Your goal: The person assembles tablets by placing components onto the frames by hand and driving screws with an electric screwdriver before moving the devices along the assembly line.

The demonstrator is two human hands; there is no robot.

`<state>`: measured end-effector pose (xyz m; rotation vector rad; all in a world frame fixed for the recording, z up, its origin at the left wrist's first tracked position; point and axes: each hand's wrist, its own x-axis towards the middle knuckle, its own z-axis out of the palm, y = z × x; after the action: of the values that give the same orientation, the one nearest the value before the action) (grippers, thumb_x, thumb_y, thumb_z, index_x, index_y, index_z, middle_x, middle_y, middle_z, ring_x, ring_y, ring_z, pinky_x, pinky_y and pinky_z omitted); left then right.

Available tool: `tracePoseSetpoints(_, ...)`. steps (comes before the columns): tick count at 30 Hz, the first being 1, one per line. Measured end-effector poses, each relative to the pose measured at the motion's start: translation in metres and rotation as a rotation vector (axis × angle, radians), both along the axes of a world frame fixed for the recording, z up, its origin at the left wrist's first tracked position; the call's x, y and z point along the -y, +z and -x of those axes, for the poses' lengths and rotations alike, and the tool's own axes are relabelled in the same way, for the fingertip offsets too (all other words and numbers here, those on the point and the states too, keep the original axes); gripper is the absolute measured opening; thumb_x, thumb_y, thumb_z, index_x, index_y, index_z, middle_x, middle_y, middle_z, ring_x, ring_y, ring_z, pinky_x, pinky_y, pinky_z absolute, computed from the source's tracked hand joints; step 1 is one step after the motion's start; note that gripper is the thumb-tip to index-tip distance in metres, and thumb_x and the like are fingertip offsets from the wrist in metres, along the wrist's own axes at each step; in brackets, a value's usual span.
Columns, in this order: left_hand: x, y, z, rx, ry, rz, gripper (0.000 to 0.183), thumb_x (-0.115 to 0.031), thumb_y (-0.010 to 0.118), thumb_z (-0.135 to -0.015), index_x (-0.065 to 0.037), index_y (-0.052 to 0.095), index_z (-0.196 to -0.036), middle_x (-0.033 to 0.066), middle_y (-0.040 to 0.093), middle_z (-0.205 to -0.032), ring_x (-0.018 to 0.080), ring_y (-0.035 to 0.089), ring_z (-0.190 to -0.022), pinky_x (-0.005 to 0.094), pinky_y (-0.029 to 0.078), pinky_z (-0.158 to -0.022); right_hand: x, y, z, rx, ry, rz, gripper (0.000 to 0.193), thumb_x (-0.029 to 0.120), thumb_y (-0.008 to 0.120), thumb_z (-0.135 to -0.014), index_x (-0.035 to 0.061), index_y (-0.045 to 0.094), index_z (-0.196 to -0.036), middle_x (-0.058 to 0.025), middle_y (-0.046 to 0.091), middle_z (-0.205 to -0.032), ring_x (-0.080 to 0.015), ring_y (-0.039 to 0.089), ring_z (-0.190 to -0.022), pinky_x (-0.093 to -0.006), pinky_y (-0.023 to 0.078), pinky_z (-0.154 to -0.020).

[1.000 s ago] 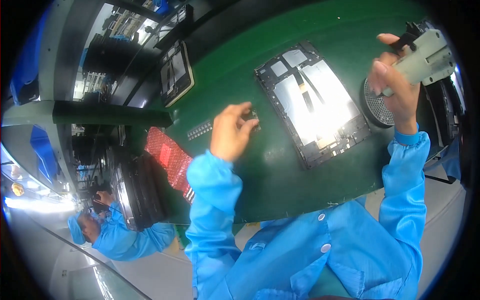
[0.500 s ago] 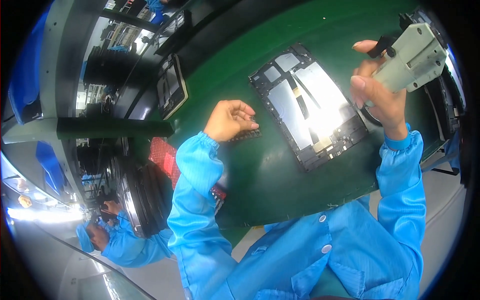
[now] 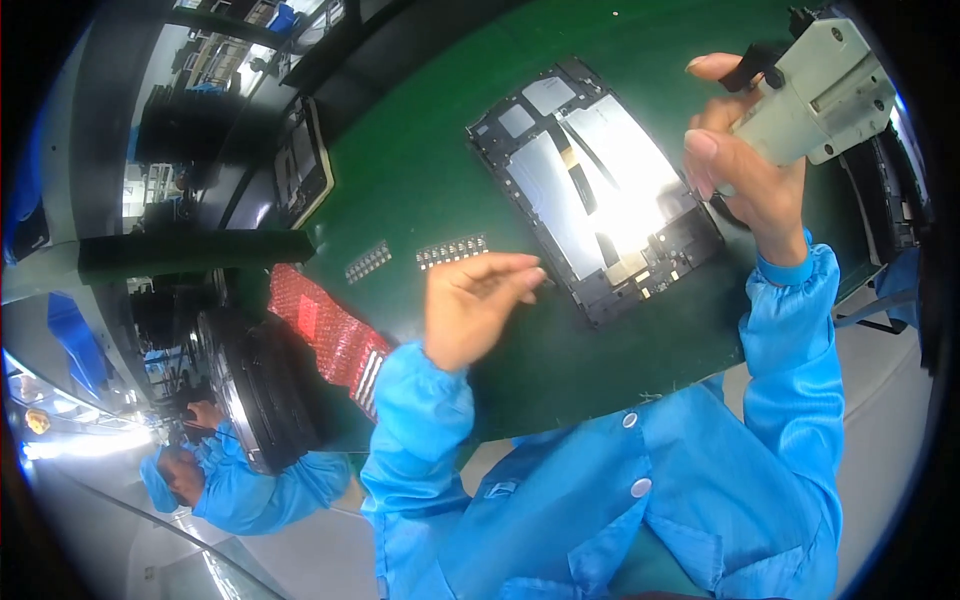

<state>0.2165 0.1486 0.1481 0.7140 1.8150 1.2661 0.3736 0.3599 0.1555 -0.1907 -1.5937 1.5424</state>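
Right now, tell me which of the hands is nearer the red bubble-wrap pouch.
Left: the left hand is just right of the pouch; the right hand is far off, past the opened device.

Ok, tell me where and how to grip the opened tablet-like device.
Best, I'd judge, to grip the opened tablet-like device by its dark rim, at the middle of both long edges, coming from left and right. It lies flat and broad on the green table, and its middle carries exposed silver panels and dark strips better left unpressed.
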Motion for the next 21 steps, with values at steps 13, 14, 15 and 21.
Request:
tracePoseSetpoints(13,-0.004,-0.049,-0.02,-0.107,0.071,-0.224,0.012,0.007,0.063,-0.079,0.007,0.061,-0.092,0.0054,0.06,-0.086,0.0086,0.059,-0.078,0.0181,0.048,-0.07,0.001,-0.001,0.001,-0.047,0.079,-0.015,0.041,0.0,0.061,-0.079,-0.0047,0.046,-0.117,-0.0023,0.05,-0.058,-0.0099,0.047,-0.05,-0.0228,0.037,-0.046)
tracePoseSetpoints(14,-0.004,-0.05,-0.02,-0.09,0.07,-0.215,0.012,0.007,0.063,-0.079,0.007,0.061,-0.091,0.0048,0.06,-0.085,0.0084,0.058,-0.076,0.0181,0.048,-0.069,0.002,-0.001,0.001,-0.046,0.08,-0.016,0.041,0.0,0.061,-0.079,-0.0047,0.046,-0.117,-0.0023,0.05,-0.058,-0.0099,0.047,-0.05,-0.0228,0.037,-0.046)
tracePoseSetpoints(15,-0.004,-0.049,-0.021,-0.074,0.068,-0.207,0.011,0.007,0.063,-0.079,0.007,0.061,-0.09,0.0042,0.06,-0.084,0.0082,0.058,-0.075,0.0181,0.048,-0.068,0.003,0.0,0.001,-0.019,0.037,-0.022,0.043,0.002,0.059,-0.078,-0.0057,0.044,-0.118,-0.0029,0.047,-0.057,-0.0105,0.045,-0.047,-0.0244,0.036,-0.044)
tracePoseSetpoints(21,-0.003,-0.038,-0.032,-0.612,0.0,-0.131,0.025,-0.001,0.071,-0.073,0.005,0.062,-0.095,0.007,0.06,-0.081,0.0128,0.058,-0.067,0.0231,0.047,-0.06,0.002,-0.003,0.001,-0.018,0.03,0.01,0.044,0.002,0.06,-0.078,-0.0058,0.043,-0.118,-0.0028,0.046,-0.056,-0.011,0.044,-0.046,-0.025,0.035,-0.044)
